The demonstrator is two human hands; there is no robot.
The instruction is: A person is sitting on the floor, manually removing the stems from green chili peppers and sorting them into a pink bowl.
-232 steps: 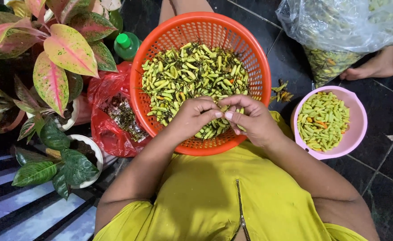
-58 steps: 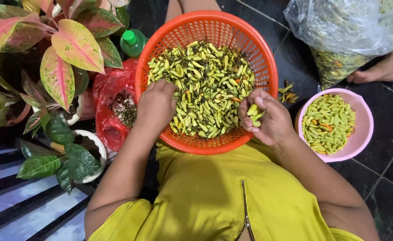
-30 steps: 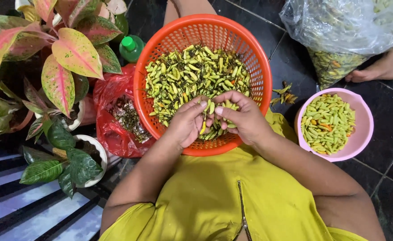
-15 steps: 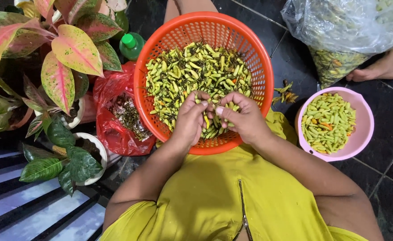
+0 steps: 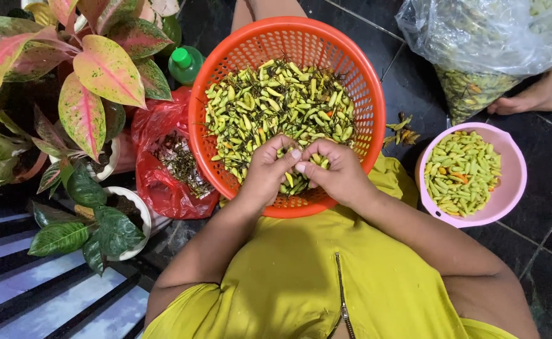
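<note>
An orange mesh basket (image 5: pixel 364 81) sits in my lap, filled with small green chilies (image 5: pixel 276 107) that still have dark stems. My left hand (image 5: pixel 265 174) and my right hand (image 5: pixel 333 172) meet over the basket's near side, fingertips pressed together on a single chili. A few more chilies lie cupped in my right palm. To my right stands a pink bowl (image 5: pixel 513 188) holding stemless green chilies (image 5: pixel 463 172) with a few orange ones. A red plastic bag (image 5: pixel 156 182) with dark stems lies open left of the basket.
Potted plants with pink and green leaves (image 5: pixel 69 81) crowd the left. A green-capped bottle (image 5: pixel 185 63) stands behind the red bag. A clear plastic sack of chilies (image 5: pixel 476 44) and another person's bare foot (image 5: pixel 536 97) are at the top right. Dark floor tiles surround.
My left hand left the chili pile and came back to meet my right hand; both now pinch one chili at the basket's near side.
</note>
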